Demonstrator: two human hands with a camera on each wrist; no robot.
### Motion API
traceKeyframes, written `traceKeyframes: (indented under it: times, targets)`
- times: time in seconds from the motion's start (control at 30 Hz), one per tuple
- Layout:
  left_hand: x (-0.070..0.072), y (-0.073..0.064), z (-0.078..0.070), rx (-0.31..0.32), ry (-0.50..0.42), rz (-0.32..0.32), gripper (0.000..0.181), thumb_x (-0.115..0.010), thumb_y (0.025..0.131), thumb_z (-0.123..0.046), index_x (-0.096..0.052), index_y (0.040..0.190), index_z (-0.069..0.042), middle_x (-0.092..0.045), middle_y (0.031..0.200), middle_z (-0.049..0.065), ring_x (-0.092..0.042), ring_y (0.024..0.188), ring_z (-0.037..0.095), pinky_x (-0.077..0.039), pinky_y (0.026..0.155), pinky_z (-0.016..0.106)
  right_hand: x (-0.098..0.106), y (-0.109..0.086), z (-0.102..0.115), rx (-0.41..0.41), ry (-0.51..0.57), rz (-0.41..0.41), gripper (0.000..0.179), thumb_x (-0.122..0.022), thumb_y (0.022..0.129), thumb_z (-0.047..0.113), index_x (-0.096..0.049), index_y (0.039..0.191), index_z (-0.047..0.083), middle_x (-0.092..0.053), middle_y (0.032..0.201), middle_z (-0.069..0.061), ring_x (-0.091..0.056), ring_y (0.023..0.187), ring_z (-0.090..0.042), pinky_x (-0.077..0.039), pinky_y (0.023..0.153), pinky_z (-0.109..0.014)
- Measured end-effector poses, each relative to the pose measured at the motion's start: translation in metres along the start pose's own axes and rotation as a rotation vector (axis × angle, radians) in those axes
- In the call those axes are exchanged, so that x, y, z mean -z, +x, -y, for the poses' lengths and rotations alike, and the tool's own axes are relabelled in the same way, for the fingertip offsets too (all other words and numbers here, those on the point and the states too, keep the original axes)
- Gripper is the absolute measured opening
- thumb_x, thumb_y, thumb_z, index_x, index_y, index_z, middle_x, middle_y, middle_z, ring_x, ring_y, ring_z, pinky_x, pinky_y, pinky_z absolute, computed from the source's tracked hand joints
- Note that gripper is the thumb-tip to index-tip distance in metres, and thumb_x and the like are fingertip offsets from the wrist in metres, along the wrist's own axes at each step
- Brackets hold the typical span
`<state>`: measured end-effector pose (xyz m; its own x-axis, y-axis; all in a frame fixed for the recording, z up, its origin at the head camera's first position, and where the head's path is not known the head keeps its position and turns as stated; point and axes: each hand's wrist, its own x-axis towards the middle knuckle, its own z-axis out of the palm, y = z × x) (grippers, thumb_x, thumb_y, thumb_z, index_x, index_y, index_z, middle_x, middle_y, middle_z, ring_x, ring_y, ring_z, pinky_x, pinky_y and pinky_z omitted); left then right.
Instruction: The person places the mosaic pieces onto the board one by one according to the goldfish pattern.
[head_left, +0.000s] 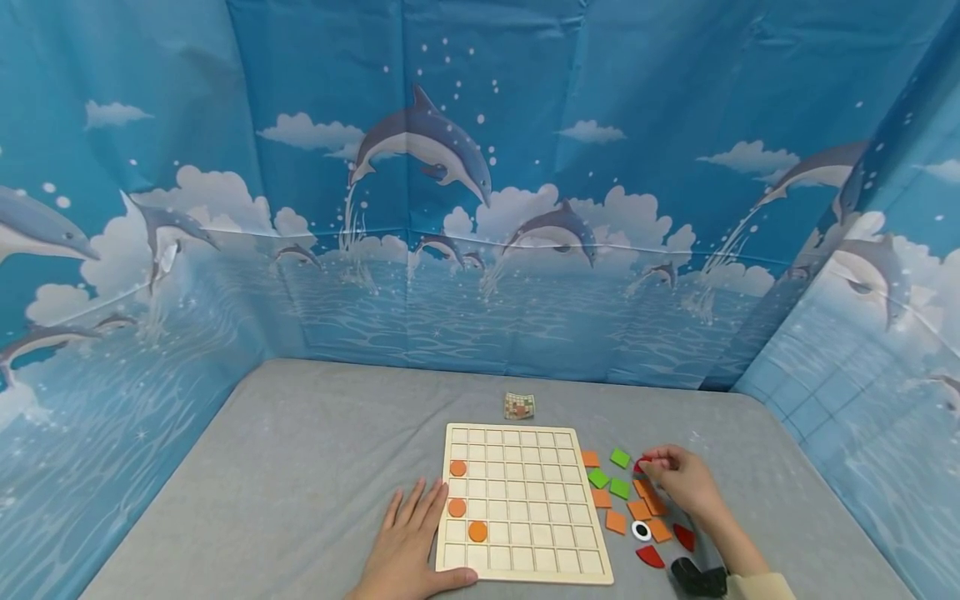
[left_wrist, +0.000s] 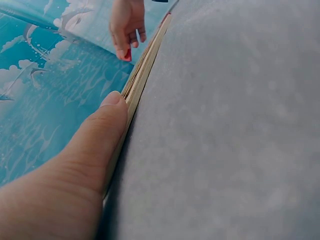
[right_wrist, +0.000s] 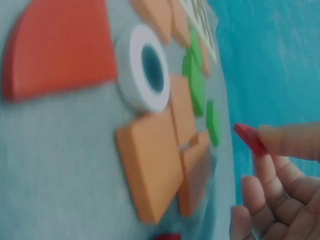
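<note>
A pale wooden grid board point(head_left: 531, 576) lies on the grey cloth, with three orange discs point(head_left: 477, 532) in cells at its left side. My left hand point(head_left: 405, 542) rests at its lower left corner, fingers straight along the left edge; the thumb point(left_wrist: 102, 125) touches the near edge. Right of the board, my right hand point(head_left: 686, 483) pinches a small red piece point(right_wrist: 251, 138) between thumb and finger, just above the loose pieces. The fingers partly hide its shape. In the left wrist view, this red piece point(left_wrist: 128, 55) shows beyond the board.
Several orange squares point(head_left: 616, 522) and green squares point(head_left: 619, 457) lie right of the board. Among them are a white ring with a dark centre point(head_left: 641, 532) and red quarter-circle wedges point(head_left: 650, 557). A black object point(head_left: 697, 577) sits by my right wrist. Behind the board lies a small picture card point(head_left: 519, 406).
</note>
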<state>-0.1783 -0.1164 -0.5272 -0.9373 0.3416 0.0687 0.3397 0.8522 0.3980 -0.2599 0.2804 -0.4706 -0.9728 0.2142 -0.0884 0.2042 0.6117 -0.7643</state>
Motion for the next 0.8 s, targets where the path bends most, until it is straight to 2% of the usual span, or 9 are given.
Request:
traceKeyframes:
  times: [0.17, 0.33, 0.47, 0.7, 0.8]
  targets:
    - [0.000, 0.000, 0.001, -0.003, -0.002, -0.003, 0.116, -0.044, 0.069, -0.087, -0.023, 0.152, -0.010, -0.024, 0.154, 0.006, -0.012, 0.142, 0.029, -0.003, 0.112, 0.052, -0.007, -0.004, 0.009, 0.027, 0.039, -0.006, 0.027, -0.065, 0.089, 0.015, -0.060, 0.107, -0.005, -0.059, 0.085, -0.009, -0.052, 0.071, -0.023, -0.046, 0.053, -0.030]
    - [-0.001, 0.000, 0.001, -0.005, 0.000, -0.002, 0.115, -0.044, 0.069, -0.087, -0.022, 0.152, -0.011, -0.023, 0.155, 0.005, -0.011, 0.142, 0.029, -0.003, 0.112, 0.052, -0.018, -0.009, 0.020, 0.056, 0.085, 0.037, 0.026, -0.067, 0.089, 0.020, -0.062, 0.105, 0.000, -0.063, 0.087, -0.009, -0.053, 0.071, -0.022, -0.045, 0.054, -0.031]
    - [-0.001, 0.000, 0.001, -0.003, 0.002, -0.002, 0.115, -0.044, 0.069, -0.087, -0.022, 0.152, -0.011, -0.024, 0.155, 0.006, -0.012, 0.142, 0.029, -0.003, 0.112, 0.051, -0.030, -0.012, 0.029, 0.074, 0.103, 0.071, 0.023, -0.069, 0.088, 0.020, -0.063, 0.101, 0.002, -0.064, 0.085, -0.010, -0.054, 0.069, -0.022, -0.041, 0.049, -0.032]
    - [-0.001, 0.000, 0.000, -0.001, 0.010, -0.003, 0.115, -0.044, 0.069, -0.088, -0.023, 0.152, -0.011, -0.025, 0.154, 0.006, -0.013, 0.142, 0.029, -0.004, 0.112, 0.051, -0.055, -0.014, 0.042, 0.099, 0.152, 0.127, 0.020, -0.072, 0.086, 0.021, -0.066, 0.095, 0.005, -0.063, 0.082, -0.007, -0.054, 0.068, -0.021, -0.040, 0.049, -0.029]
    - [-0.001, 0.000, 0.000, -0.001, 0.014, -0.006, 0.115, -0.043, 0.068, -0.088, -0.023, 0.152, -0.011, -0.025, 0.154, 0.006, -0.013, 0.142, 0.029, -0.004, 0.112, 0.051, -0.064, -0.016, 0.048, 0.129, 0.186, 0.145, 0.016, -0.072, 0.085, 0.016, -0.067, 0.095, 0.004, -0.063, 0.080, -0.008, -0.055, 0.067, -0.022, -0.040, 0.048, -0.029]
